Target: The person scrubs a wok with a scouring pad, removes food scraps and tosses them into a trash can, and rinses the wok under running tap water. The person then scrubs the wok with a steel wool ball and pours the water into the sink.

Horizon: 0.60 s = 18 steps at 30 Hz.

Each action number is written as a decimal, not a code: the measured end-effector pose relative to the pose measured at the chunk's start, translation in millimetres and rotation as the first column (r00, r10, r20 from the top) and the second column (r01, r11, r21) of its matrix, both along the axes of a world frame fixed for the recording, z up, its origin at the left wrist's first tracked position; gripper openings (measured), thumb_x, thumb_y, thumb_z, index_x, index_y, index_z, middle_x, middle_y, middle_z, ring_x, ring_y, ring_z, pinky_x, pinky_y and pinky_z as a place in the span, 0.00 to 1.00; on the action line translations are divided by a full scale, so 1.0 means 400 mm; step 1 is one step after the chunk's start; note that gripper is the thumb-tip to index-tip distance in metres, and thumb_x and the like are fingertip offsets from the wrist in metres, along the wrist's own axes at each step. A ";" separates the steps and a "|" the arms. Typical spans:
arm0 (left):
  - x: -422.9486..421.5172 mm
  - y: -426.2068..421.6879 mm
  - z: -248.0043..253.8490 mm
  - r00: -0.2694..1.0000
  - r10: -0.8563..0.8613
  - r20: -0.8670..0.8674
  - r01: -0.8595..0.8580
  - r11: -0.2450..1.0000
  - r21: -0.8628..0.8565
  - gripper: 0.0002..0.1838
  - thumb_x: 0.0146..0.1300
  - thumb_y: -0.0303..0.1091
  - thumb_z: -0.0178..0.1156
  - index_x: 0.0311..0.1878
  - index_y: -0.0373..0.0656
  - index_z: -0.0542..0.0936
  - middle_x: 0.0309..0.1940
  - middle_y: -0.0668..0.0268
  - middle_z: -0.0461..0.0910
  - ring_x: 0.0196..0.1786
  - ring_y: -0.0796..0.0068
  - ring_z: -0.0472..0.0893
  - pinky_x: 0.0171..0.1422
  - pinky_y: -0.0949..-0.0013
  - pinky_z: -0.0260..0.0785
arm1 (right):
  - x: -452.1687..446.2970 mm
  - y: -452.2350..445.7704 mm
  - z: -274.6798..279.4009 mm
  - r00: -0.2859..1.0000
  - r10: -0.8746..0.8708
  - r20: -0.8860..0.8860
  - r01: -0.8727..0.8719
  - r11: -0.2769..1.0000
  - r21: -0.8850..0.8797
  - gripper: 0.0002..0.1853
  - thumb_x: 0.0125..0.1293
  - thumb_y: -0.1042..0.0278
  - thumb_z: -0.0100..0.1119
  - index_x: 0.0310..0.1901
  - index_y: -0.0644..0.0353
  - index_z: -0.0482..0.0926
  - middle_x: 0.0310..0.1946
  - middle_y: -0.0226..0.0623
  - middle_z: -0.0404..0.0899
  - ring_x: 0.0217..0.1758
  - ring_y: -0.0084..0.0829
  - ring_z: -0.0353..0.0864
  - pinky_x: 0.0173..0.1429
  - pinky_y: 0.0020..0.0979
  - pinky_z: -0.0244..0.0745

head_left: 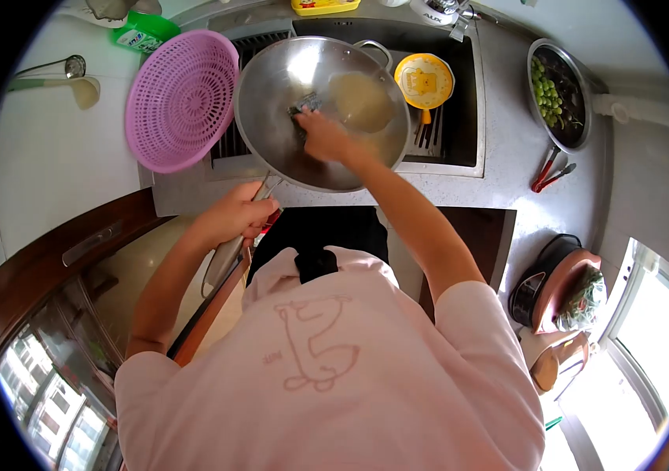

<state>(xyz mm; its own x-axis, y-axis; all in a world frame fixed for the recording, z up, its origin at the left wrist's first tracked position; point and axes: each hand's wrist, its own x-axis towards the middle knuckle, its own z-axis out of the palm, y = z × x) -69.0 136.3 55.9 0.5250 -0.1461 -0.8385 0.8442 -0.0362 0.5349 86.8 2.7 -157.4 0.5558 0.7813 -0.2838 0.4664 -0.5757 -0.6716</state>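
A large metal wok [272, 102] rests over the sink, with a little cloudy liquid [362, 102] in its right half. My left hand [239, 213] is wrapped round the wok's long handle [224, 259], below the rim. Inside the wok, my right hand [323, 135] has its fingers closed on a dark scrubbing pad [305, 103], pressed to the inner surface left of the liquid. Part of the pad is hidden under the fingers.
A pink basket [181, 100] stands left of the wok. In the sink [464, 118] is a yellow pan [425, 81]. Right on the counter are a bowl of grapes [546, 93] and red-handled tongs [548, 173]. A green bottle [146, 31] lies behind the basket.
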 end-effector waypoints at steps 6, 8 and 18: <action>-0.026 0.006 -0.015 1.000 0.013 0.002 -0.013 1.000 -0.015 0.09 0.68 0.34 0.55 0.35 0.43 0.66 0.17 0.74 0.63 0.15 0.85 0.62 0.17 0.74 0.60 | 0.006 -0.002 -0.028 0.989 -0.018 0.144 0.034 0.994 -0.104 0.33 0.61 0.72 0.46 0.71 0.56 0.59 0.76 0.47 0.50 0.76 0.49 0.55 0.73 0.50 0.58; -0.019 0.017 -0.014 1.000 -0.009 0.027 0.010 0.999 -0.039 0.09 0.68 0.34 0.55 0.36 0.43 0.66 0.18 0.74 0.63 0.15 0.85 0.62 0.18 0.74 0.60 | 0.037 0.010 0.073 0.999 0.046 -0.020 -0.049 0.981 -0.189 0.32 0.63 0.71 0.46 0.71 0.56 0.59 0.76 0.46 0.50 0.76 0.49 0.54 0.73 0.51 0.57; -0.025 0.022 -0.017 0.999 0.001 0.047 0.002 0.998 -0.056 0.10 0.67 0.34 0.55 0.34 0.42 0.65 0.19 0.73 0.63 0.15 0.85 0.63 0.18 0.74 0.62 | 0.057 0.055 -0.021 0.969 -0.205 0.138 0.194 0.977 0.088 0.09 0.60 0.65 0.58 0.39 0.51 0.87 0.41 0.42 0.84 0.42 0.47 0.83 0.52 0.42 0.78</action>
<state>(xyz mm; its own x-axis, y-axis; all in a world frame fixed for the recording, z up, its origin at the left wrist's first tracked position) -78.9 145.2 48.9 0.5638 -0.1924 -0.8032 0.8178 -0.0056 0.5754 109.7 24.6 -165.6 0.7338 0.6660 -0.1342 0.4430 -0.6188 -0.6488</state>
